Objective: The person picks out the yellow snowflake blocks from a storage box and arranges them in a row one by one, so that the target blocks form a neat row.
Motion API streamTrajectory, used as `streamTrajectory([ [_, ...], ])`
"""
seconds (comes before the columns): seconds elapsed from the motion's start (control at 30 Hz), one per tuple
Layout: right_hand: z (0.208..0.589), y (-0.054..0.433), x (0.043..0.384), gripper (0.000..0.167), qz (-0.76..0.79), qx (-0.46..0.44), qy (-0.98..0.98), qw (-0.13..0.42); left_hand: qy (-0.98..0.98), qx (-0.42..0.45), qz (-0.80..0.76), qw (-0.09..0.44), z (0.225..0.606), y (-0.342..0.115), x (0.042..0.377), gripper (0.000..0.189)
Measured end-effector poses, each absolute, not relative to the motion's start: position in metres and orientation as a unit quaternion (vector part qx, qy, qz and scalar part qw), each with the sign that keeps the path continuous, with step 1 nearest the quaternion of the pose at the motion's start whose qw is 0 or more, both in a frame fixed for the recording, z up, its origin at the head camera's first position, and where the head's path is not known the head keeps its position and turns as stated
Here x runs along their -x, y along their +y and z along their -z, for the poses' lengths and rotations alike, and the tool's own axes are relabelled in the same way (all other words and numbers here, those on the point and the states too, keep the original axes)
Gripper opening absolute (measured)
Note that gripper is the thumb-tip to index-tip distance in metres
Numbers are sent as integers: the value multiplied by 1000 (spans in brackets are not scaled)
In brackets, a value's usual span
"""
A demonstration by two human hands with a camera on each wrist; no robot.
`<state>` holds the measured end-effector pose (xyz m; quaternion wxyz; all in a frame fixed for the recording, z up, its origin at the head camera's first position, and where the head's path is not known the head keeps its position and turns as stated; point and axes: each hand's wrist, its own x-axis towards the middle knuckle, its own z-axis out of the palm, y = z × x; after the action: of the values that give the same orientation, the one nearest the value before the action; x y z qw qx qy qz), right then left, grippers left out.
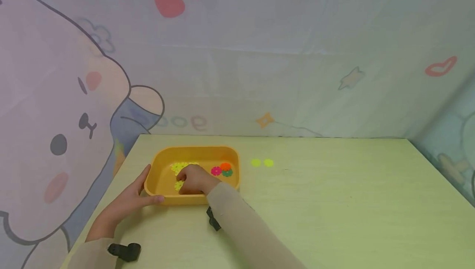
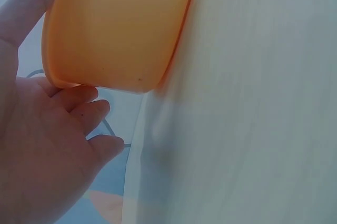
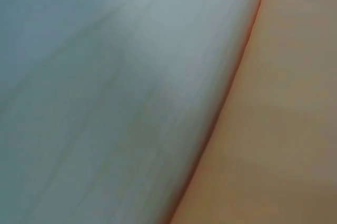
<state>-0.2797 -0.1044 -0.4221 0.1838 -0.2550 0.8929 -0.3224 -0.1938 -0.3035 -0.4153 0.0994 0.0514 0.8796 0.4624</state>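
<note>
A yellow plastic basin (image 1: 157,182) stands on the table. My left hand (image 1: 128,199) holds its near left corner, the thumb along the front wall and the fingers against the left end. The left wrist view also shows this hand (image 2: 47,139) against the basin's end wall (image 2: 121,34). My right hand (image 1: 196,179) reaches down inside, thumb and forefinger apart, beside yellow flower-shaped plastic discs (image 1: 179,166); its other fingers are hidden. To its right in the basin lie a pink disc (image 1: 216,171), an orange disc (image 1: 225,166) and a green disc (image 1: 227,173).
Two yellow-green discs (image 1: 262,162) lie on the table (image 1: 334,203) just right of the basin. A printed cloth (image 1: 282,54) hangs behind the table's back edge. In the right wrist view, the basin's outer wall (image 3: 284,108) rises beside the table surface.
</note>
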Motion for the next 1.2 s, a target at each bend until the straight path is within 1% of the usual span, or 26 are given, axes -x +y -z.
streamTrajectory([
  [0.23,422,-104,279,35,316,253,895,186,880,-58,-464,90,414,-303,193,111],
  [0.67,419,-102,278,28,294,271,899,177,884,-51,-456,90,414,-302,193,111],
  [1.2,420,-104,279,35,277,268,906,173,885,-51,-454,90,414,-302,193,111],
])
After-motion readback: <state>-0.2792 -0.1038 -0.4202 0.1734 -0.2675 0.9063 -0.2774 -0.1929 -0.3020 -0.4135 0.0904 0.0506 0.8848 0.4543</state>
